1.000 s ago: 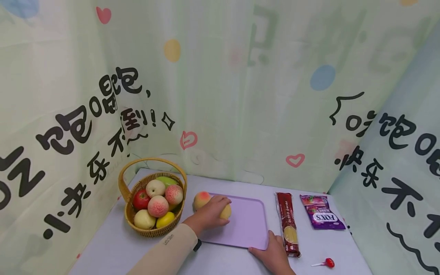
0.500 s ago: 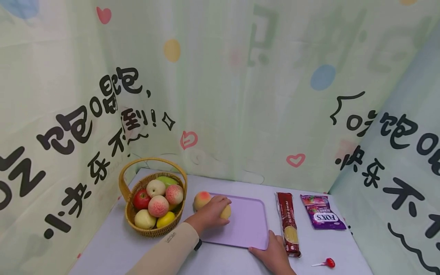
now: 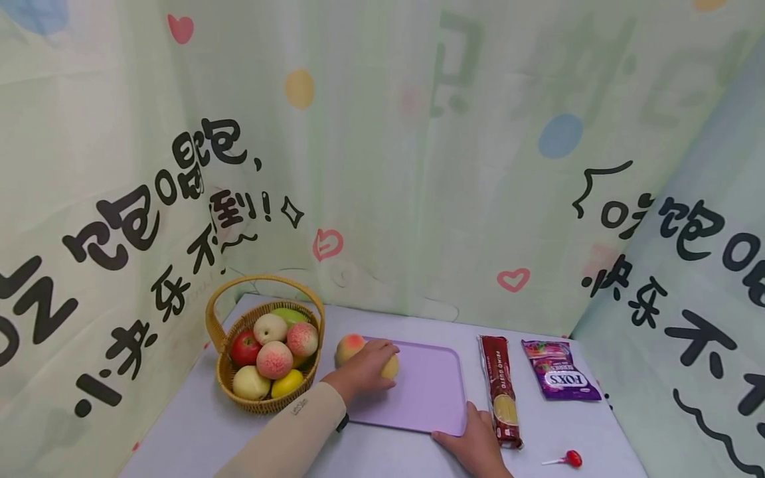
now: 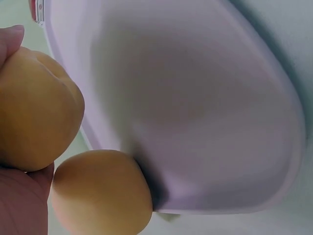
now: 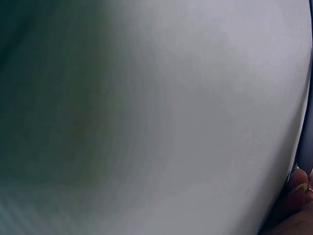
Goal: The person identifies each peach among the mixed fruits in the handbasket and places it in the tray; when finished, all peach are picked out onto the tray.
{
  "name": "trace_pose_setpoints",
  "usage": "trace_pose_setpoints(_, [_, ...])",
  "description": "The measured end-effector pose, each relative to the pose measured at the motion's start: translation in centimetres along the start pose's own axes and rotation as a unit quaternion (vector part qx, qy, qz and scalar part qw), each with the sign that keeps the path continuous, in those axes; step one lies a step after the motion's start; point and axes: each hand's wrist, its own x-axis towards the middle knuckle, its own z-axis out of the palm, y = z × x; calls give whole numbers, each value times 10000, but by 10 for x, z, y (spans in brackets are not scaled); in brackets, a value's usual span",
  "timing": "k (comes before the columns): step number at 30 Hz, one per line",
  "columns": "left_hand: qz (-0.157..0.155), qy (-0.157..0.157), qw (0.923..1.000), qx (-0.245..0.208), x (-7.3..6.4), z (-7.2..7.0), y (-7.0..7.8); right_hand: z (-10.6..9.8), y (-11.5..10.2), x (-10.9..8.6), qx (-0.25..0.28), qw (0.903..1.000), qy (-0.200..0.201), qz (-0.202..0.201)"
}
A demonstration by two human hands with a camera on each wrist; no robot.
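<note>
My left hand (image 3: 361, 373) grips a yellow-orange peach (image 3: 391, 366) above the left part of a lilac tray (image 3: 424, 395). In the left wrist view this peach (image 4: 39, 112) lies between the thumb and fingers. Just beside it, a second peach (image 4: 102, 193) sits at the tray's corner; in the head view that peach (image 3: 348, 346), with a reddish top, shows behind my left hand. My right hand (image 3: 477, 443) holds the tray by its front right corner, thumb along the front edge. Only some fingertips (image 5: 297, 188) of it show in the right wrist view.
A wicker basket (image 3: 263, 406) full of fruit, with a tall handle, stands left of the tray. On the right lie a long dark red packet (image 3: 499, 385), a purple candy bag (image 3: 562, 372) and a red lollipop (image 3: 572, 458). Printed curtains enclose the table.
</note>
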Motion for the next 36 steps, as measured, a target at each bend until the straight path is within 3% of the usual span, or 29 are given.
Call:
trace_pose_setpoints(14, [150,-56,9998,90,7,1,-1,-2,-1,-2,30,9999,-58,110])
trace_pose_setpoints(28, [-6,-233,9995,218,16,3,3,-1,1,-1,84,9999,-15,74])
trace_pose_setpoints(36, [81,-266,9989,387,19,-4,7,-1,1,0,43,10000,5,87])
